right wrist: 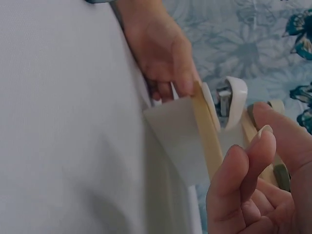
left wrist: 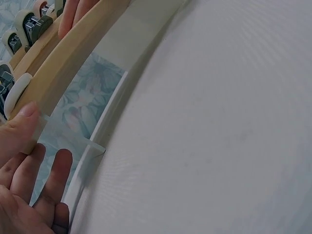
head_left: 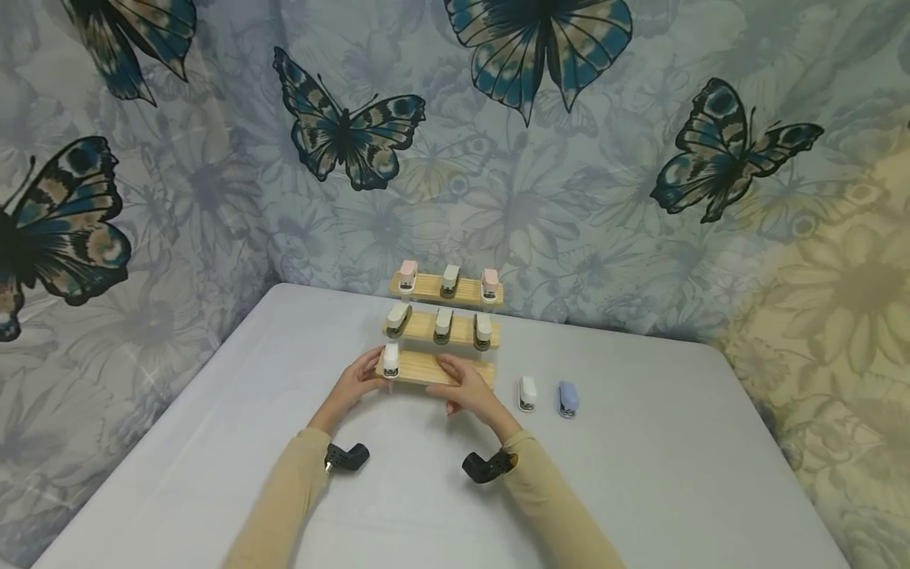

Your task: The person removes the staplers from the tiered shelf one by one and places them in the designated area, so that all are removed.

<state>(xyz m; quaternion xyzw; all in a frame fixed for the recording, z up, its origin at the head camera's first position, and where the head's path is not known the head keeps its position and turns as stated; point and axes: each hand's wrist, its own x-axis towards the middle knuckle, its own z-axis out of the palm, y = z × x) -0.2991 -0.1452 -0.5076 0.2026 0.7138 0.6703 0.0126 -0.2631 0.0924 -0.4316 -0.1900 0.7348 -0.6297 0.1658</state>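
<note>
A three-tier display stand (head_left: 426,365) with wooden shelves and translucent supports is on the table. My left hand (head_left: 359,376) grips the left end of its lowest shelf, thumb at the front edge (left wrist: 53,80) in the left wrist view. A white mini stapler (head_left: 391,359) sits on that end, right beside the hand. My right hand (head_left: 464,386) is at the right half of the same shelf, its fingertips close over the wood. The right wrist view shows bent, loose fingers (right wrist: 231,183) with nothing visible between them and the thumb.
Pink and grey-green staplers (head_left: 450,280) line the top shelf; cream ones (head_left: 443,324) line the middle shelf. Right of the stand, a white stapler (head_left: 527,393) and a blue stapler (head_left: 568,399) lie on the white table (head_left: 640,474). A butterfly-print backdrop (head_left: 526,205) rises behind.
</note>
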